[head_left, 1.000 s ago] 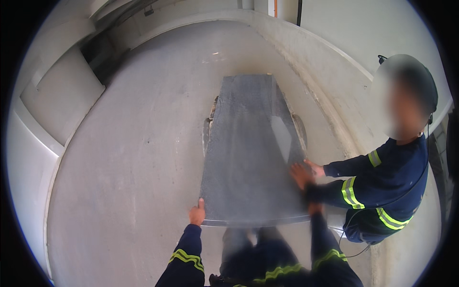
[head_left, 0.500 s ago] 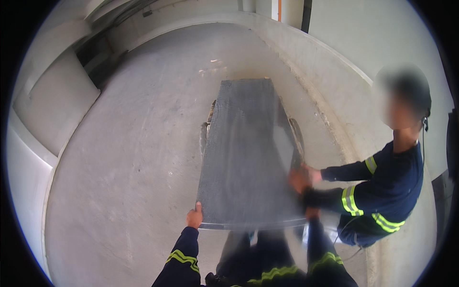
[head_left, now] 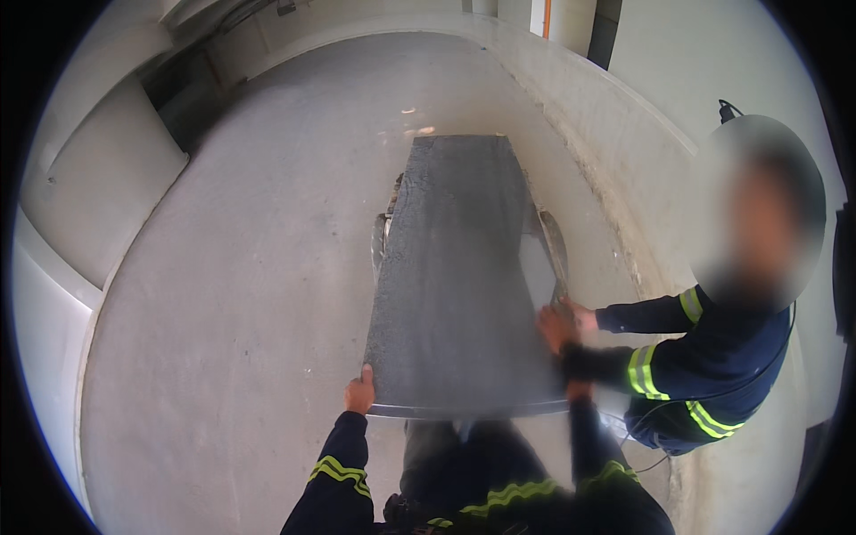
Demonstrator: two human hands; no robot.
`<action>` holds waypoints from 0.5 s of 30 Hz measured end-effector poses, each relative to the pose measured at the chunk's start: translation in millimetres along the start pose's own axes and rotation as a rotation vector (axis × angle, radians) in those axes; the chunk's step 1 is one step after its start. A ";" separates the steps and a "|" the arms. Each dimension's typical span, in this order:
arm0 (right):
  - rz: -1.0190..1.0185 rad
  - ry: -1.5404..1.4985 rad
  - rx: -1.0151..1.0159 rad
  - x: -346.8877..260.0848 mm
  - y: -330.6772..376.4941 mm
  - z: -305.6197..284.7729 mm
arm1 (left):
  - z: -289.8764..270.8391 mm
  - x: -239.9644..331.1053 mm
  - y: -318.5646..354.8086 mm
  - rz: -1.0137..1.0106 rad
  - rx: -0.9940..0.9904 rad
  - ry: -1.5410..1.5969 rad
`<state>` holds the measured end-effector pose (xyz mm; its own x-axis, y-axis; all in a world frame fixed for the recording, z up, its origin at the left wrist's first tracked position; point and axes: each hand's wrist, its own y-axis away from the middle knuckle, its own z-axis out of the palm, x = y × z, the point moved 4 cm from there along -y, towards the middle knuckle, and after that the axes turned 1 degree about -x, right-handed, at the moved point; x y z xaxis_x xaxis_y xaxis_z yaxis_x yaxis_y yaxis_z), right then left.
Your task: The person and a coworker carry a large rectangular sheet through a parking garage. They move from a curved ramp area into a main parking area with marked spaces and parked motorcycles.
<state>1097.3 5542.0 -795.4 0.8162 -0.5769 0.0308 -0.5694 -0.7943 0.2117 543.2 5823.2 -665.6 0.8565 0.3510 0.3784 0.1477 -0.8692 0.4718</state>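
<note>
A long dark grey slab (head_left: 455, 285) stretches away in front of me, lying flat on a cart whose wheel (head_left: 554, 241) shows past its right side. My left hand (head_left: 360, 392) is closed round the slab's near left corner, thumb on top. At the near right corner, my right hand (head_left: 580, 390) is against the slab's edge; a co-worker's sleeve covers most of its fingers. The co-worker's hands (head_left: 558, 326) rest on the slab's right side, just beyond my right hand.
The co-worker (head_left: 713, 357), in dark clothes with reflective bands, stands close on my right. A grey concrete floor (head_left: 241, 259) runs ahead and curves between a low wall (head_left: 615, 116) on the right and pale walls (head_left: 98, 187) on the left.
The walls and floor marks have shifted slightly in view. The co-worker's head has come nearer and lower. Both my hands keep their places at the slab's near corners.
</note>
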 end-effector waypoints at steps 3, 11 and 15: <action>0.127 -0.309 -0.170 -5.8 -20.5 -28.5 | -19.9 17.8 -5.4 0.056 0.015 0.034; -0.028 0.329 0.156 -24.9 -43.3 -23.1 | -29.4 36.6 -51.4 0.056 0.065 0.013; -0.056 0.298 0.323 -39.0 -30.8 -35.7 | -54.1 41.4 -58.9 -0.009 -0.096 -0.071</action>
<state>1086.5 5595.7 -768.2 0.8123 -0.4888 0.3183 -0.4860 -0.8689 -0.0939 543.2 5907.7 -634.6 0.8889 0.3301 0.3176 0.1107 -0.8275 0.5504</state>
